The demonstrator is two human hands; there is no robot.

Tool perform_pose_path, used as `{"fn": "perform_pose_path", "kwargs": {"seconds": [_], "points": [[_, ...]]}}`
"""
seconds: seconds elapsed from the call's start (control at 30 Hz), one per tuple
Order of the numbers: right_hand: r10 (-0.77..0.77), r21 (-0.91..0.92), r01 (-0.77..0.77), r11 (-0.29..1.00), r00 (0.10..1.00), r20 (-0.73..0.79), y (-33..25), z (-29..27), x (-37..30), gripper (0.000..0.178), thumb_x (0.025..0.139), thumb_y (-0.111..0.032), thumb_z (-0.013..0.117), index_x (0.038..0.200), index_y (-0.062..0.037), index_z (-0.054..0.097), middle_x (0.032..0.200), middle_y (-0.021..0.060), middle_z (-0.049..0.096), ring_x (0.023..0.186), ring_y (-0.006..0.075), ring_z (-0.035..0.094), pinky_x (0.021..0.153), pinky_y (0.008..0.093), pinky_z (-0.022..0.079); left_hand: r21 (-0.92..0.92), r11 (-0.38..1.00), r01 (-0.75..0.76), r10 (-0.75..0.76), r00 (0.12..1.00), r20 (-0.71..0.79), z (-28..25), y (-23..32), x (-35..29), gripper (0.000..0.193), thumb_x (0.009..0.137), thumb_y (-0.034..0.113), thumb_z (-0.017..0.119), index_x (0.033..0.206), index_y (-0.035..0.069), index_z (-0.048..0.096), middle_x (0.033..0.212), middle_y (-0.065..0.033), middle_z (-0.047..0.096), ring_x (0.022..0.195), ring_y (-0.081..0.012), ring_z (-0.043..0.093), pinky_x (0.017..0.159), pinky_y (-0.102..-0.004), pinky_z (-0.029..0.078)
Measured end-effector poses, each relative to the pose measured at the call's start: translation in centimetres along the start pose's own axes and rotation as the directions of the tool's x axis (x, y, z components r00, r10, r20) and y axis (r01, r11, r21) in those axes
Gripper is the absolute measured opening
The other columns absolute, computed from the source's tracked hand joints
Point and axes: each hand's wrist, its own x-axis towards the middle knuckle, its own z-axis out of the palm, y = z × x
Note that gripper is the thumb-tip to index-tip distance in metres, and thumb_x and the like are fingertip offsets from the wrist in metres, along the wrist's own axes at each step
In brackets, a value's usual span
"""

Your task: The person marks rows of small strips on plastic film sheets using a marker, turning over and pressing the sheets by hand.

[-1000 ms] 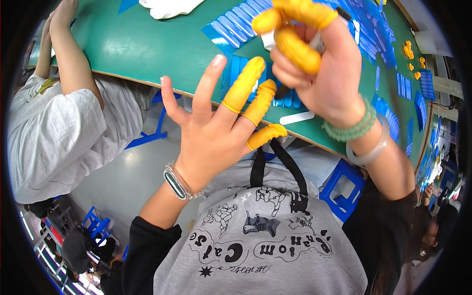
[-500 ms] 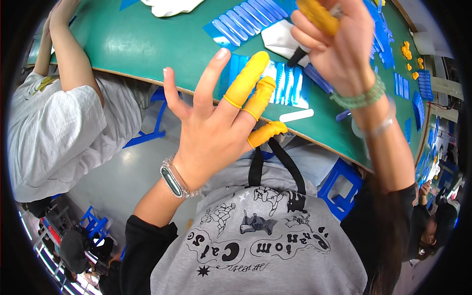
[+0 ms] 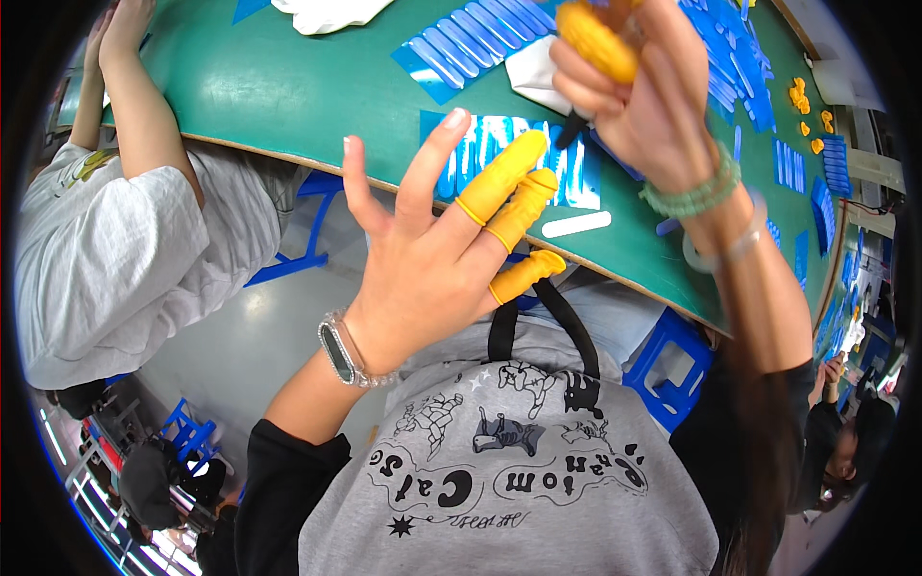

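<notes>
My left hand (image 3: 418, 254) is spread over the near edge of the green table, with yellow finger cots on its thumb, index and middle fingers. Its fingertips reach onto a blue film sheet (image 3: 588, 178) carrying a row of shiny strips; whether they press on it I cannot tell. Above the sheet's far right corner, my right hand (image 3: 658, 125) is closed around a dark pen-like tool (image 3: 570, 131), black end pointing down. A yellow cot (image 3: 597, 43) covers a finger of that hand, which is partly blurred. One loose white strip (image 3: 576, 226) lies between the sheet and the table edge.
Another blue sheet of strips (image 3: 471, 43) and a white cloth-like piece (image 3: 534, 77) lie beyond. Blue pieces (image 3: 735, 72) pile up at the right, near loose yellow finger cots (image 3: 799, 96). At the left, another person's arm (image 3: 144, 96) rests at the table. A blue stool (image 3: 672, 370) stands below.
My left hand has shifted slightly right and nearer to me. My right hand has moved a little left and down, bringing the dark tool's end closer to the strips.
</notes>
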Motion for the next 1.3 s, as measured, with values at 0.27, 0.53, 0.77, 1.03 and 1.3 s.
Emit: {"fn": "perform_pose_path", "kwargs": {"seconds": [0.27, 0.53, 0.77, 1.03, 1.3], "points": [[-0.006, -0.127, 0.008, 0.992, 1.0, 0.018, 1.0, -1.0, -0.3, 0.05, 0.104, -0.038, 0.038, 0.128, 0.0003, 0.06, 0.06, -0.005, 0.037, 0.047, 0.0042, 0.026, 0.041, 0.022, 0.018, -0.011, 1.0, 0.017, -0.017, 1.0, 0.005, -0.3, 0.1, -0.1, 0.05, 0.078, 0.058, 0.072, 0.118, 0.029, 0.073, 0.141, 0.0043, 0.055, 0.141, -0.0356, 0.034, 0.115, -0.0664, -0.001], [0.046, -0.12, -0.044, 0.992, 0.999, 0.011, 0.5, 0.2, -1.5, 0.045, 0.103, -0.032, 0.037, 0.112, 0.0033, 0.064, 0.052, -0.0069, 0.027, 0.041, 0.0051, 0.02, 0.039, 0.0231, 0.016, 0.02, 1.0, 0.016, -0.016, 1.0, -0.016, -0.2, 0.0, -0.4, 0.05, 0.078, 0.058, 0.071, 0.119, 0.029, 0.072, 0.141, 0.0046, 0.056, 0.14, -0.0354, 0.034, 0.114, -0.0683, -0.002], [0.096, -0.135, -0.091, 0.987, 0.995, 0.034, 1.2, 0.6, -2.7, 0.039, 0.102, -0.026, 0.039, 0.109, -0.0003, 0.067, 0.053, -0.0066, 0.029, 0.041, 0.0048, 0.021, 0.039, 0.0248, 0.017, 0.035, 0.998, 0.042, -0.042, 0.999, -0.01, 0.0, 0.3, -0.4, 0.047, 0.079, 0.056, 0.072, 0.117, 0.029, 0.072, 0.141, 0.0043, 0.056, 0.141, -0.036, 0.033, 0.114, -0.0684, -0.002], [-0.249, -0.223, 0.216, 0.951, 0.96, -0.132, -0.7, 0.6, -0.5, 0.035, 0.101, -0.029, 0.049, 0.098, 0.0022, 0.064, 0.048, -0.0054, 0.029, 0.037, 0.0072, 0.021, 0.039, 0.0253, 0.018, 0.009, 0.999, 0.035, -0.035, 0.998, -0.045, 0.0, 0.5, 0.1, 0.047, 0.078, 0.055, 0.073, 0.114, 0.025, 0.073, 0.14, 0.0044, 0.057, 0.141, -0.0357, 0.033, 0.114, -0.0677, -0.002], [-0.316, -0.967, -0.118, 0.225, 0.93, -0.187, -5.1, -2.7, -8.6, 0.071, 0.092, -0.041, 0.068, 0.142, 0.0024, 0.044, 0.103, 0.0102, 0.059, 0.091, 0.0169, 0.058, 0.083, 0.029, 0.048, 0.011, 1.0, 0.02, -0.019, 0.998, -0.066, -0.6, 0.2, -0.6, 0.038, 0.075, 0.042, 0.079, 0.108, 0.024, 0.075, 0.122, 0.0072, 0.068, 0.133, -0.0254, 0.049, 0.113, -0.0686, 0.001]]}}
